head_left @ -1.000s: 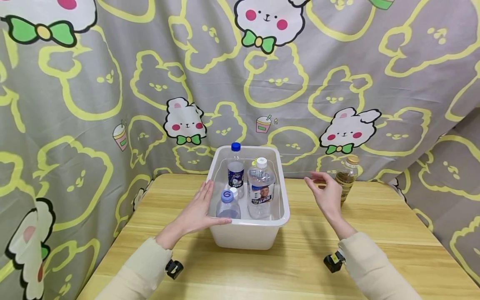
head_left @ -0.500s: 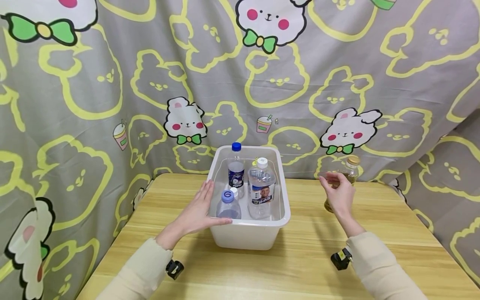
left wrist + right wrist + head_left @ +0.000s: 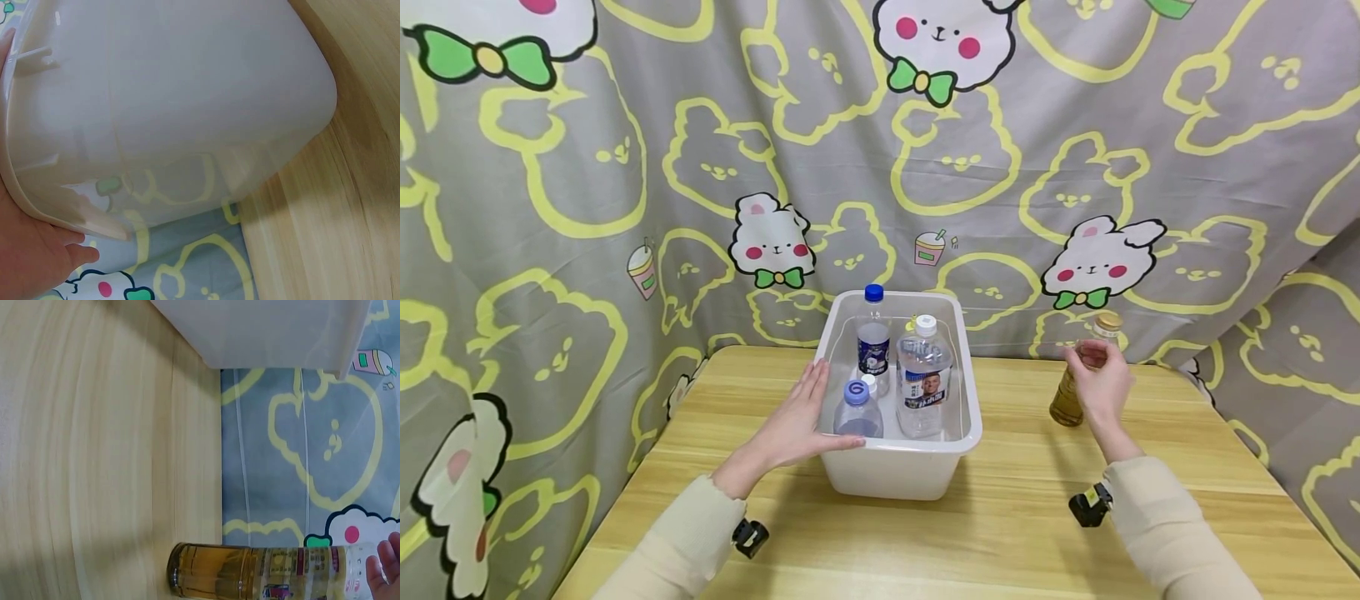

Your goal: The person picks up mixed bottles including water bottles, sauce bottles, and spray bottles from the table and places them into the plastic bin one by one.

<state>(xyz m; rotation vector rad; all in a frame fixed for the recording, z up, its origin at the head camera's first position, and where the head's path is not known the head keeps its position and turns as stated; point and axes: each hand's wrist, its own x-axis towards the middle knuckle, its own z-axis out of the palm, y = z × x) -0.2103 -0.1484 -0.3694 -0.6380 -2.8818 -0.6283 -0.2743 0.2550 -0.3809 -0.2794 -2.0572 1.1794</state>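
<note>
My left hand (image 3: 786, 429) lies along the near-left corner of a white plastic bin (image 3: 887, 475), fingers fairly straight on the side rim and thumb on the front rim. To the right, a glass bottle of amber liquid (image 3: 1066, 403) with a gold cap stands upright on the table. My right hand (image 3: 1107, 387) is at this bottle's neck, its fingers loosely bent and partly hiding it. In the right wrist view, fingertips (image 3: 390, 556) overlap the upper part of the labelled bottle (image 3: 275, 572); a firm hold does not show.
Inside the bin are a blue-capped Pepsi bottle (image 3: 873, 350), a large clear bottle with a white cap (image 3: 923, 375), a bottle with a pale blue cap (image 3: 857, 412) and a small white cap (image 3: 869, 382). A patterned curtain (image 3: 955, 225) hangs behind the wooden table (image 3: 1000, 533).
My right hand has moved rightward, from left of the amber bottle to its neck. The bottle stays where it was. My left hand keeps its place on the bin rim.
</note>
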